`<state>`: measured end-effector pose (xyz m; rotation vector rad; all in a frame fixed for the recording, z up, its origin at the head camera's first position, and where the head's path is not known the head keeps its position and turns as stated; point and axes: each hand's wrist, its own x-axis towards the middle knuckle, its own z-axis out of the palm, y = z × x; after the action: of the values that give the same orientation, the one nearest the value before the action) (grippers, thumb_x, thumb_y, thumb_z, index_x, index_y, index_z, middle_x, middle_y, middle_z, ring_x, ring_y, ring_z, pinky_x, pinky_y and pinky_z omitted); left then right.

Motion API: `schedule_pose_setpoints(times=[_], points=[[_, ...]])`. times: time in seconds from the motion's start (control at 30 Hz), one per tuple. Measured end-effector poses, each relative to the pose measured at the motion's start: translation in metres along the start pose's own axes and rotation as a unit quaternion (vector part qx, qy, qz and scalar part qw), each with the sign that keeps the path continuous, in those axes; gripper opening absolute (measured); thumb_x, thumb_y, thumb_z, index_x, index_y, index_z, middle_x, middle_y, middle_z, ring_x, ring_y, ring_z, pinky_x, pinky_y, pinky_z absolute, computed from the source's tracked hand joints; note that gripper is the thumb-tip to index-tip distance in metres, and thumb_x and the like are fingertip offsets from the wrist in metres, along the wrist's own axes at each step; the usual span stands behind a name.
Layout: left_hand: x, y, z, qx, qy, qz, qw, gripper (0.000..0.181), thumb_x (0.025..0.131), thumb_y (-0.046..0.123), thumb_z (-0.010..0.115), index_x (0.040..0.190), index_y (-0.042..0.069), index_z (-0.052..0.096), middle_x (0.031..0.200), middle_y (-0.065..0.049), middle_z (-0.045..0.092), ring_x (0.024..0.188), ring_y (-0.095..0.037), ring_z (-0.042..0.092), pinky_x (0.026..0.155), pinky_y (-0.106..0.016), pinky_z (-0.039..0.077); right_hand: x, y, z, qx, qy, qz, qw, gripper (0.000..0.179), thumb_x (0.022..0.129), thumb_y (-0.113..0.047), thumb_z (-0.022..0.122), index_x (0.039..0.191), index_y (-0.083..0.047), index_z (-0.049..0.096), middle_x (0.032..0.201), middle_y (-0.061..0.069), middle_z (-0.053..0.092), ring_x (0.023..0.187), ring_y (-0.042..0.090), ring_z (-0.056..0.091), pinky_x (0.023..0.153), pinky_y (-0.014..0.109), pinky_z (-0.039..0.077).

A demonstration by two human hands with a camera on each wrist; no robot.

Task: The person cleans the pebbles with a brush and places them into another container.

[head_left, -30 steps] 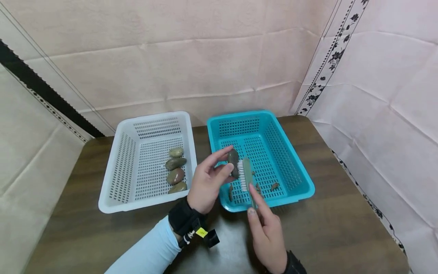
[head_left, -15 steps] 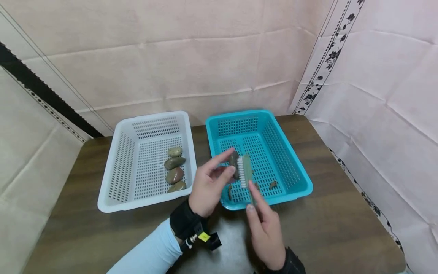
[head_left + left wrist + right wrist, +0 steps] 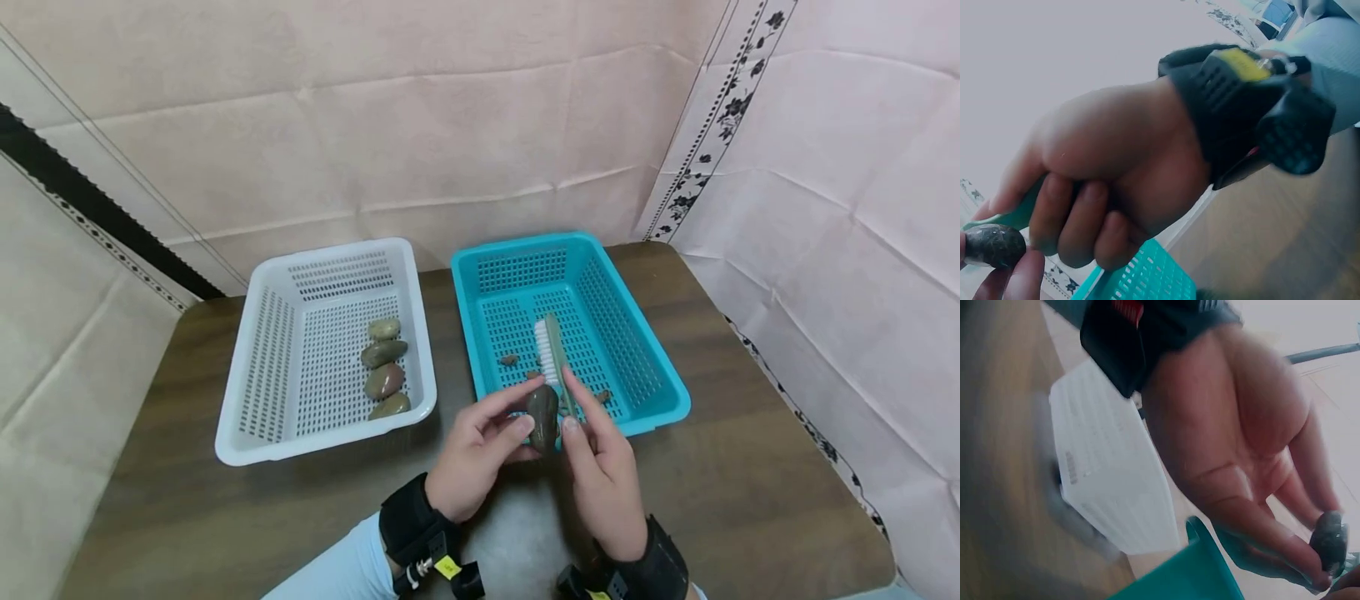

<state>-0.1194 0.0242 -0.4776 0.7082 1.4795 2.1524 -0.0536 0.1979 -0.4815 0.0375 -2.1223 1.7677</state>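
Note:
My left hand (image 3: 476,454) pinches a smooth dark stone (image 3: 543,419) between thumb and fingers, over the blue basket's near edge. Held in my right hand (image 3: 609,483), a green-backed scrub brush (image 3: 557,350) points away from me, its white bristles facing left. Brush and stone are close together; whether they touch cannot be told. In the left wrist view, the right hand's fingers curl round the green brush (image 3: 1022,211), just behind the dark stone (image 3: 997,245). The right wrist view catches the left hand (image 3: 1235,462) pinching the stone (image 3: 1330,544) at its fingertips.
A blue perforated basket (image 3: 645,367) lies beneath the hands, with several small brown pieces (image 3: 510,360) in it. To the left stands a white basket (image 3: 247,375) holding several stones (image 3: 385,381) in a row. Both are on a brown wooden table (image 3: 187,517) before cloth-covered walls.
My left hand has drawn the stone nearer and turned it, away from the bristles it was against. The brush has shifted slightly right and away from me, while the right hand moved right.

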Motion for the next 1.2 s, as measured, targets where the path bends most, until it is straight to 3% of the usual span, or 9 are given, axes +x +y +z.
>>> schedule_pose_setpoints(times=[0.1, 0.2, 0.4, 0.57, 0.7, 0.8, 0.87, 1.03, 1.2], points=[[0.0, 0.001, -0.003, -0.022, -0.003, -0.016, 0.9996, 0.048, 0.117, 0.006, 0.05, 0.165, 0.003, 0.047, 0.15, -0.028, 0.057, 0.123, -0.025, 0.069, 0.094, -0.044, 0.065, -0.005, 0.002, 0.001, 0.011, 0.01, 0.009, 0.9998, 0.05, 0.118, -0.008, 0.049, 0.166, -0.02, 0.051, 0.062, 0.001, 0.043, 0.049, 0.019, 0.041, 0.047, 0.032, 0.041], [0.001, 0.004, -0.007, -0.025, -0.002, -0.028, 0.9993, 0.048, 0.118, 0.008, 0.047, 0.166, 0.003, 0.045, 0.151, -0.031, 0.057, 0.121, -0.03, 0.071, 0.096, -0.047, 0.065, -0.007, 0.004, 0.001, 0.018, 0.016, 0.008, 0.9997, 0.049, 0.118, -0.007, 0.048, 0.165, -0.02, 0.052, 0.063, 0.002, 0.043, 0.05, 0.019, 0.042, 0.048, 0.032, 0.041], [0.002, 0.018, -0.024, 0.0, 0.038, -0.042, 0.9984, 0.048, 0.117, 0.009, 0.052, 0.164, 0.004, 0.047, 0.147, -0.034, 0.06, 0.113, -0.029, 0.076, 0.091, -0.045, 0.066, -0.01, 0.009, -0.001, 0.024, 0.017, 0.016, 0.9994, 0.049, 0.118, -0.006, 0.048, 0.165, -0.019, 0.053, 0.062, 0.002, 0.042, 0.05, 0.019, 0.042, 0.047, 0.033, 0.041], [0.007, 0.043, -0.055, 0.072, 0.066, -0.008, 0.9952, 0.048, 0.11, 0.0, 0.06, 0.158, -0.002, 0.052, 0.138, -0.033, 0.067, 0.104, -0.033, 0.079, 0.082, -0.046, 0.068, -0.013, 0.012, -0.003, 0.038, 0.019, 0.019, 0.9989, 0.049, 0.118, -0.005, 0.047, 0.165, -0.017, 0.052, 0.062, 0.003, 0.04, 0.05, 0.02, 0.04, 0.046, 0.033, 0.039], [0.012, 0.072, -0.093, 0.151, 0.109, -0.004, 0.9825, 0.047, 0.109, 0.002, 0.064, 0.155, 0.004, 0.054, 0.137, -0.028, 0.071, 0.102, -0.031, 0.08, 0.079, -0.043, 0.068, -0.014, 0.014, -0.003, 0.059, 0.016, 0.007, 0.9981, 0.049, 0.117, -0.003, 0.046, 0.165, -0.013, 0.052, 0.061, 0.003, 0.037, 0.048, 0.019, 0.037, 0.044, 0.031, 0.036], [0.014, 0.093, -0.125, 0.23, 0.138, -0.027, 0.9631, 0.042, 0.111, 0.01, 0.067, 0.151, 0.008, 0.056, 0.136, -0.024, 0.072, 0.103, -0.029, 0.079, 0.08, -0.041, 0.068, -0.013, 0.016, -0.003, 0.073, 0.007, -0.009, 0.9973, 0.048, 0.117, -0.001, 0.045, 0.164, -0.009, 0.051, 0.061, 0.002, 0.036, 0.048, 0.017, 0.035, 0.042, 0.031, 0.034], [0.015, 0.103, -0.149, 0.292, 0.142, -0.042, 0.9449, 0.039, 0.111, 0.013, 0.068, 0.148, 0.005, 0.057, 0.134, -0.025, 0.073, 0.103, -0.03, 0.079, 0.081, -0.041, 0.068, -0.013, 0.017, -0.003, 0.079, 0.002, -0.017, 0.9967, 0.048, 0.117, 0.0, 0.045, 0.164, -0.007, 0.05, 0.061, 0.002, 0.036, 0.047, 0.017, 0.035, 0.042, 0.031, 0.033], [0.017, 0.117, -0.203, 0.445, 0.099, -0.12, 0.8818, 0.032, 0.112, 0.014, 0.066, 0.139, -0.002, 0.061, 0.124, -0.025, 0.075, 0.101, -0.035, 0.077, 0.078, -0.04, 0.068, -0.013, 0.018, -0.004, 0.086, -0.001, -0.019, 0.9961, 0.048, 0.117, 0.001, 0.045, 0.164, -0.006, 0.051, 0.061, 0.002, 0.036, 0.047, 0.016, 0.034, 0.041, 0.031, 0.033], [0.024, 0.127, -0.234, 0.534, 0.023, -0.198, 0.8216, 0.028, 0.111, 0.014, 0.068, 0.134, -0.001, 0.064, 0.117, -0.023, 0.072, 0.093, -0.032, 0.076, 0.074, -0.044, 0.068, -0.013, 0.02, -0.005, 0.087, 0.003, -0.015, 0.9961, 0.047, 0.117, 0.0, 0.045, 0.163, -0.006, 0.051, 0.06, 0.002, 0.036, 0.047, 0.016, 0.034, 0.041, 0.031, 0.033]])
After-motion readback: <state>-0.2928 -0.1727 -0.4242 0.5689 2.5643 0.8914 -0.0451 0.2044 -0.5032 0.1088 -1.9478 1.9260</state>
